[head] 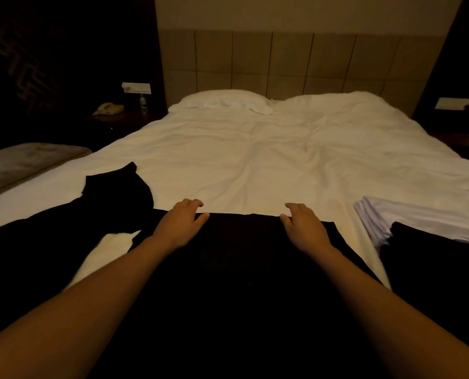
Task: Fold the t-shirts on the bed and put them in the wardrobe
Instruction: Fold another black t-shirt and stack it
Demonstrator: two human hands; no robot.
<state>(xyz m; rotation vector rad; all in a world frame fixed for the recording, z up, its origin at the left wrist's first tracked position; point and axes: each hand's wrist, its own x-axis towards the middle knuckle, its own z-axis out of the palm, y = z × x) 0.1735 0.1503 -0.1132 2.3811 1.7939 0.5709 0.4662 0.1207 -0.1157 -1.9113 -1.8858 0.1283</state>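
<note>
A black t-shirt [241,263] lies spread on the white bed [255,160] right in front of me, one sleeve [118,187] reaching out to the left. My left hand [180,225] rests at the shirt's far edge, fingers bent over the edge and thumb on the cloth. My right hand [303,228] lies at the same edge further right, fingers relaxed. At the right lie a folded white garment [408,217] and another black garment [433,255] partly on top of it.
Two white pillows [222,101] sit against the padded headboard [282,64]. A dark nightstand at the left holds a telephone [108,108] and a bottle [143,101]. A second bed's corner [22,162] shows at the far left. The room is dim.
</note>
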